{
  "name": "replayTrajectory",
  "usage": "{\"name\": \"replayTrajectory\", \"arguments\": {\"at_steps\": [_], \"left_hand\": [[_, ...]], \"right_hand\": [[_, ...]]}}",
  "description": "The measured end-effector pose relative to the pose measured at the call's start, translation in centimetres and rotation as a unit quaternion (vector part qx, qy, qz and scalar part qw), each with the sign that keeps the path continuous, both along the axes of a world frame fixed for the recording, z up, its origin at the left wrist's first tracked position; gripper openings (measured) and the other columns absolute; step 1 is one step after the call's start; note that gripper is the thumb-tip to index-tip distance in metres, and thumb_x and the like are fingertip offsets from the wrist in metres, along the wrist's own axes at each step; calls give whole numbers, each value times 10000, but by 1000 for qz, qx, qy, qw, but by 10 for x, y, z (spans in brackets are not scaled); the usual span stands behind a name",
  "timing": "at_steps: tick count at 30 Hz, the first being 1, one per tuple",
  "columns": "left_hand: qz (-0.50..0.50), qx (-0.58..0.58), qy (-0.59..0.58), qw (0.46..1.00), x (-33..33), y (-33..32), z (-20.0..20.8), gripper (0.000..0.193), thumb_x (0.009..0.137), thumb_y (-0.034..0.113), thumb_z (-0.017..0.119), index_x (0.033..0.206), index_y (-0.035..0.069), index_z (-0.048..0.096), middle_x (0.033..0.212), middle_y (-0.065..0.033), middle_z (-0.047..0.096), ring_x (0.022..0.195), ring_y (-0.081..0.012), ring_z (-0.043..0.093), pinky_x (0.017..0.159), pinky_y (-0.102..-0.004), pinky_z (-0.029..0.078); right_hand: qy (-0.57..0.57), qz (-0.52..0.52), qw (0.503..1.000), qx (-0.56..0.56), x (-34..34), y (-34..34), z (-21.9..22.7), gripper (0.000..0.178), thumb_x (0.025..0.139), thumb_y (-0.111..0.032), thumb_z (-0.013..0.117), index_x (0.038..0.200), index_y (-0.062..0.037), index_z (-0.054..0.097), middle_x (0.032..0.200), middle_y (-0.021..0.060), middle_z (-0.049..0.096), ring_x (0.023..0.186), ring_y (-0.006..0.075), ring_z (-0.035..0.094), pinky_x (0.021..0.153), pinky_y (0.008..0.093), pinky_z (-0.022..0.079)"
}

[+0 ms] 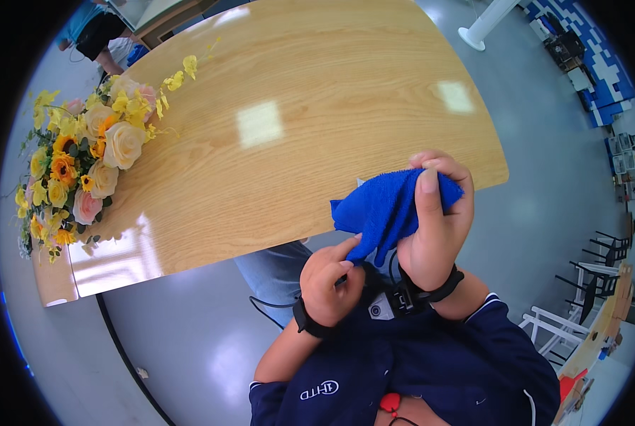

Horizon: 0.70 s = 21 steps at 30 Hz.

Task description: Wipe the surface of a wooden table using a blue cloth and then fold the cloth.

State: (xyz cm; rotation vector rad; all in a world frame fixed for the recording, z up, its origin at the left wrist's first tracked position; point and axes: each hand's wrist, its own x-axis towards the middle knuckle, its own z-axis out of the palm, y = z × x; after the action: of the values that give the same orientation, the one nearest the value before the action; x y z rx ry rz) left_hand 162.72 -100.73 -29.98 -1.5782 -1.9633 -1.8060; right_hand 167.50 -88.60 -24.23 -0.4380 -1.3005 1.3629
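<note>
A blue cloth [383, 207] with a towel-like nap is bunched between my two hands, over the near edge of the wooden table. My right hand [437, 238] is closed round the cloth's right end, thumb on top and fingers behind. Lower and to the left, my left hand [329, 284] pinches a hanging corner of it between thumb and fingertips. A small pale, clear-looking bit shows at the cloth's upper left edge; I cannot make out what it is. Whether the cloth wraps round something is hidden by its folds.
The glossy wooden table [211, 188] stretches ahead, with a yellow, cream and pink flower arrangement [83, 160] on its left end. Another person [99, 35] is at the far left. A white post [486, 27] stands far right. Black chairs [593, 284] are off to the right.
</note>
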Motion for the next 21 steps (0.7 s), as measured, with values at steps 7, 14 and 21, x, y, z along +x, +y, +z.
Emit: {"name": "replayTrajectory", "arguments": {"at_steps": [7,14,21], "left_hand": [[-51,-4,120,991,-9,-2,-1,282,612,-64,565,858,18,454,934,-228,581,625,-272,574,570,-324,469],[-20,-30,100,994,-6,-1,5,335,629,17,637,921,-9,475,933,-210,583,649,-272,576,563,-315,468],[22,-84,32,996,-2,2,10,354,641,34,685,905,25,450,937,-192,589,661,-240,583,535,-292,466]], "right_hand": [[6,7,998,-56,-3,-1,3,119,827,-56,525,927,-22,471,949,102,527,837,123,492,748,247,403],[10,10,998,-60,-1,-2,4,115,835,-67,516,929,-22,465,959,102,521,842,119,486,746,247,408],[16,5,999,-42,-4,-3,3,120,827,-62,524,923,-17,467,950,110,523,850,136,494,742,258,415]]}}
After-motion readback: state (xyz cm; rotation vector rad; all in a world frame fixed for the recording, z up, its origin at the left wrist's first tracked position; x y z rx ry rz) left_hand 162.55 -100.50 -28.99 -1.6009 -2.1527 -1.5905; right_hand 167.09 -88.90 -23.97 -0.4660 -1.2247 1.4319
